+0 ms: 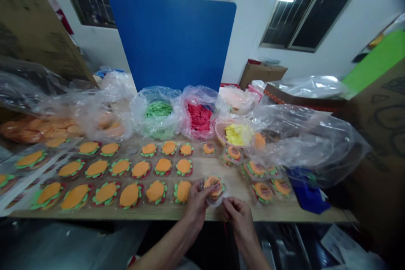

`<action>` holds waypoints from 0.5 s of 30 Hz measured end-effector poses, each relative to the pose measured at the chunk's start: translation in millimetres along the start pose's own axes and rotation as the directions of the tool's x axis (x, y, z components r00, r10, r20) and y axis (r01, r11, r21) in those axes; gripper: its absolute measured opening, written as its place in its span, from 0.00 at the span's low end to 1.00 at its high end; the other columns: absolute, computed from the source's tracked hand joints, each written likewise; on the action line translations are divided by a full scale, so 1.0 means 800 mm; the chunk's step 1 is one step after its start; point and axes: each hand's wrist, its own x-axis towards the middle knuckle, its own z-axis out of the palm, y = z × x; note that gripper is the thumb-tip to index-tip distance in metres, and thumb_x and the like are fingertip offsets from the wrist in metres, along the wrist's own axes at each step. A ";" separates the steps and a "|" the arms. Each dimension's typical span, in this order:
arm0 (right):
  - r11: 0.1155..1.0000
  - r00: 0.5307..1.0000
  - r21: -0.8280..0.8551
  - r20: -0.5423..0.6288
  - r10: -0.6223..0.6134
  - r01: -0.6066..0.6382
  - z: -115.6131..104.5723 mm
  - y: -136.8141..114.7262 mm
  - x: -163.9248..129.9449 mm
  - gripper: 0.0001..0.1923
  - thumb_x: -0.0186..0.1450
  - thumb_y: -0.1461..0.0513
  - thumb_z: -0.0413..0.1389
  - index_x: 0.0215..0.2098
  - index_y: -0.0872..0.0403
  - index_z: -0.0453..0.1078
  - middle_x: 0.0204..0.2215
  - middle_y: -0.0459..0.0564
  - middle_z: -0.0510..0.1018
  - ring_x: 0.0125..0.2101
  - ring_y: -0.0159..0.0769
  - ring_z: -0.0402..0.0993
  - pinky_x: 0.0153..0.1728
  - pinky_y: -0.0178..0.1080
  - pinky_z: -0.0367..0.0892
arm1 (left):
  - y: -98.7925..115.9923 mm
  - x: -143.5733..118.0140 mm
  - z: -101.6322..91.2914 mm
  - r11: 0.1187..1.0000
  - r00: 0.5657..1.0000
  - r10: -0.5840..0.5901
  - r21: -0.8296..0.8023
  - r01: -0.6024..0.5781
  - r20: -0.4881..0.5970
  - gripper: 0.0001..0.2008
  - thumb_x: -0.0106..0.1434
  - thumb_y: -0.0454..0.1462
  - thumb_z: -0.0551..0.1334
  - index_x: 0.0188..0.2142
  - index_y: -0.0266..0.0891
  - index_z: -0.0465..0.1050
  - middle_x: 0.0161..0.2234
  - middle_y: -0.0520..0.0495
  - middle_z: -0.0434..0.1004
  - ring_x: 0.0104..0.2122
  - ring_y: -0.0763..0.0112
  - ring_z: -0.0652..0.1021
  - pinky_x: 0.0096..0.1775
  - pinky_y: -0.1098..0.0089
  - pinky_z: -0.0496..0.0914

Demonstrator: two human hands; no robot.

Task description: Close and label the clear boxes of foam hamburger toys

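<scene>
Bags [199,116] of felt pieces stand behind the flower rows [126,168].

Your left hand [198,202] reaches forward with its fingers curled and pinched at the tips, forearm angling in from lower left. Your right hand [238,215] sits just beside it, slightly nearer you, fingertips pinched toward the left hand.
</scene>
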 end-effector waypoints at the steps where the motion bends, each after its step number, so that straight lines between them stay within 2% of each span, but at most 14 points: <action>1: 0.999 1.000 0.029 0.021 0.020 -0.020 0.004 0.001 0.003 0.19 0.52 0.51 0.59 0.16 0.56 0.62 0.11 0.39 0.58 0.15 0.25 0.51 0.17 0.31 0.49 | 0.002 0.001 0.000 1.000 1.000 -0.015 -0.006 0.015 -0.001 0.17 0.37 0.34 0.71 0.28 0.33 0.70 0.26 0.46 0.77 0.26 0.68 0.76 0.30 0.69 0.70; 7: 0.999 0.996 0.040 0.085 -0.007 0.003 0.025 -0.002 0.023 0.17 0.52 0.51 0.59 0.20 0.56 0.64 0.13 0.39 0.60 0.15 0.25 0.53 0.17 0.30 0.50 | 0.021 0.010 -0.003 0.997 0.997 0.081 -0.003 -0.081 0.000 0.18 0.38 0.34 0.71 0.30 0.32 0.70 0.28 0.45 0.77 0.27 0.67 0.76 0.31 0.69 0.70; 11: 0.992 0.988 0.128 0.154 0.002 -0.022 0.036 -0.001 0.032 0.17 0.52 0.52 0.59 0.19 0.56 0.64 0.13 0.40 0.61 0.16 0.25 0.54 0.18 0.30 0.50 | 0.031 0.017 -0.004 0.997 0.996 0.080 0.013 -0.080 0.037 0.17 0.41 0.35 0.70 0.31 0.32 0.70 0.30 0.44 0.77 0.28 0.67 0.76 0.32 0.68 0.70; 13: 0.981 0.989 0.194 0.147 -0.007 -0.022 0.043 -0.005 0.042 0.16 0.50 0.53 0.61 0.19 0.56 0.64 0.13 0.40 0.62 0.15 0.25 0.55 0.17 0.30 0.52 | 0.040 0.021 -0.007 0.996 0.994 0.082 0.028 -0.084 0.071 0.18 0.43 0.37 0.70 0.33 0.33 0.70 0.31 0.44 0.76 0.29 0.67 0.76 0.33 0.69 0.69; 15: 0.967 0.995 0.257 0.093 -0.020 -0.005 0.054 -0.014 0.063 0.15 0.47 0.55 0.63 0.19 0.55 0.64 0.13 0.40 0.62 0.15 0.25 0.56 0.17 0.30 0.53 | 0.052 0.021 -0.012 0.995 0.995 0.095 0.022 -0.095 0.033 0.20 0.44 0.39 0.69 0.36 0.36 0.69 0.32 0.45 0.76 0.29 0.69 0.76 0.33 0.70 0.69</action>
